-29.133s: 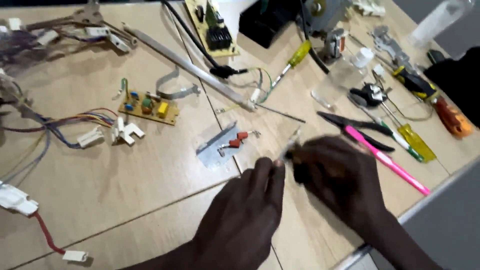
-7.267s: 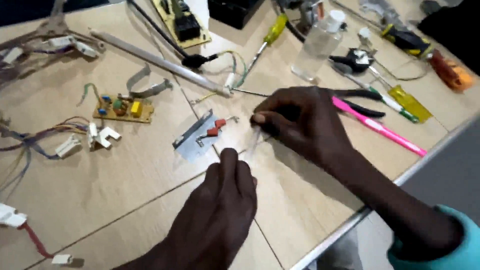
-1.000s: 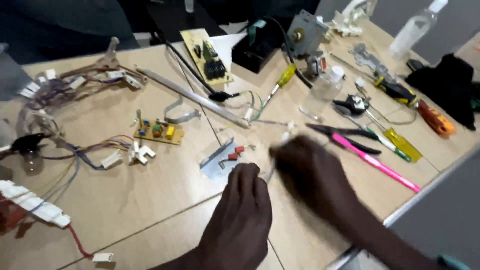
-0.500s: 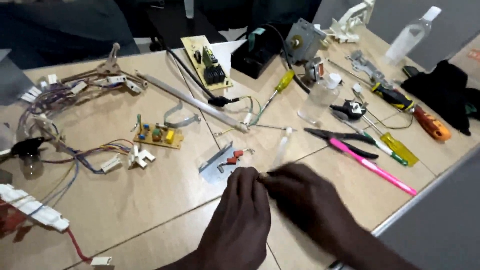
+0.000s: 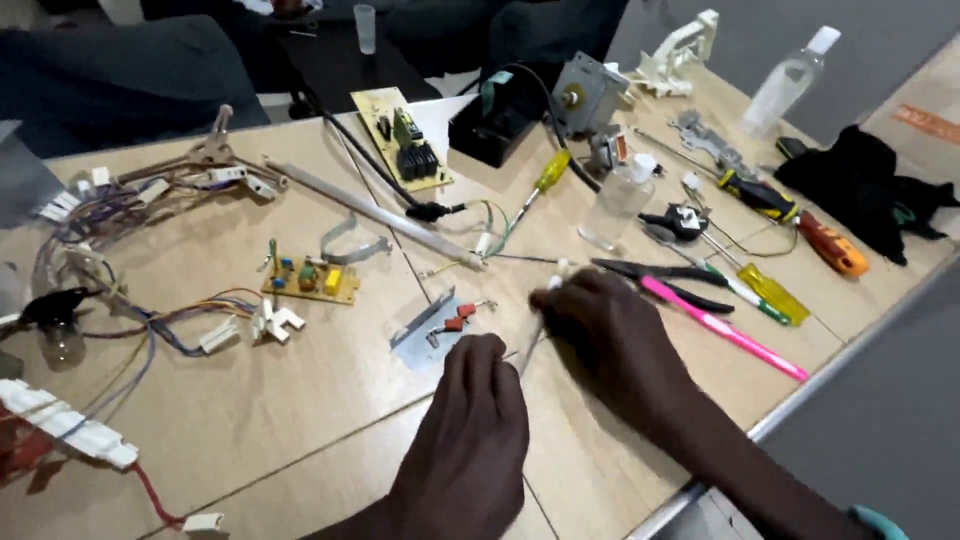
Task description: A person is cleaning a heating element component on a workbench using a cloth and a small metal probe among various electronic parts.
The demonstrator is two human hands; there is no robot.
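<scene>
A: Item one, the hands?

B: Left hand (image 5: 470, 440), low centre of the wooden table (image 5: 300, 440), back upward, fingers curled toward a thin glass tube (image 5: 530, 345). Right hand (image 5: 610, 335) just beside it, fingers bunched around the tube's upper end. The tube runs slanted between the two hands, its pale tip showing above the right knuckles. Whether the left fingertips actually pinch it, I cannot tell; they are hidden.

A: Nearest things?

B: Small metal plate with red parts (image 5: 435, 330), flat on the table, just left of the tube. Small yellow circuit board (image 5: 310, 280) farther left, with a bent metal clip (image 5: 350, 240) above it. White plugs on coloured wires (image 5: 250, 325) near that board.

A: Right side?

B: Black pliers (image 5: 670, 278) and a pink pen (image 5: 725, 330) lying just beyond the right hand. Yellow-handled screwdriver (image 5: 770, 290), then an orange-handled one (image 5: 830, 245) toward the edge. Clear bottle (image 5: 620, 200) upright behind the pliers.

A: Far end?

B: Long metal rod (image 5: 370, 212) lying aslant, larger green circuit board (image 5: 400, 150), second yellow screwdriver (image 5: 540, 185), black cloth (image 5: 870, 185) at the right corner.
</scene>
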